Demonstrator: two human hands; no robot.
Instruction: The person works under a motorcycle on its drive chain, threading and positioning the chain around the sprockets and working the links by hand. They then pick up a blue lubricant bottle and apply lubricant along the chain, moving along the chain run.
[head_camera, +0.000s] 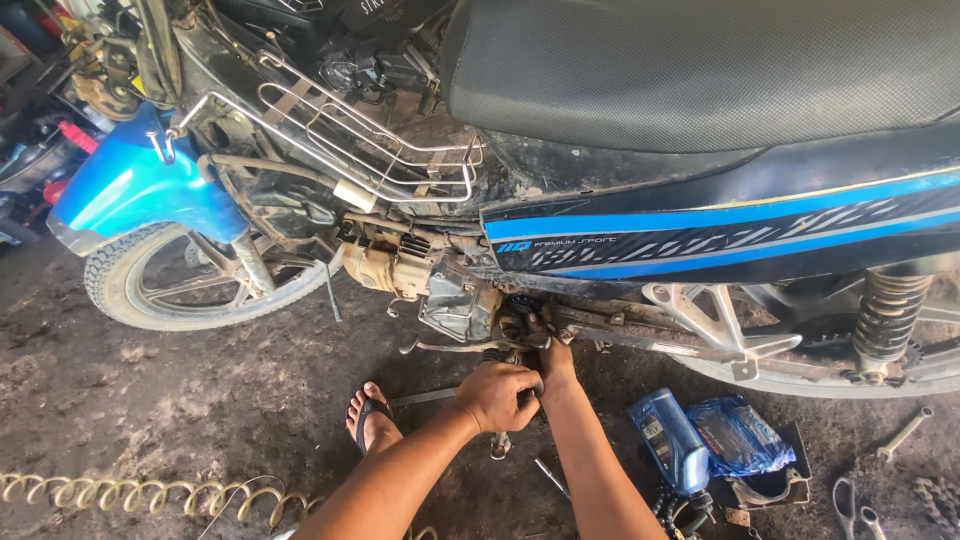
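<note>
Below: hands (515, 385) at engine (455, 300) | oil bottle (668, 440) capped, lying near

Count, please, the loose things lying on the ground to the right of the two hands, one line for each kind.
Blue bottle: 1
Blue plastic bag: 1
Wrench: 1
Scissors or pliers, partly cut off at the frame edge: 1
Total: 4

A blue oil bottle (668, 438) and blue plastic bag (738, 435) lie on the dirt floor (150, 400), a wrench (903, 434) to their right, a coiled yellowish hose (130, 493) at lower left.
</note>
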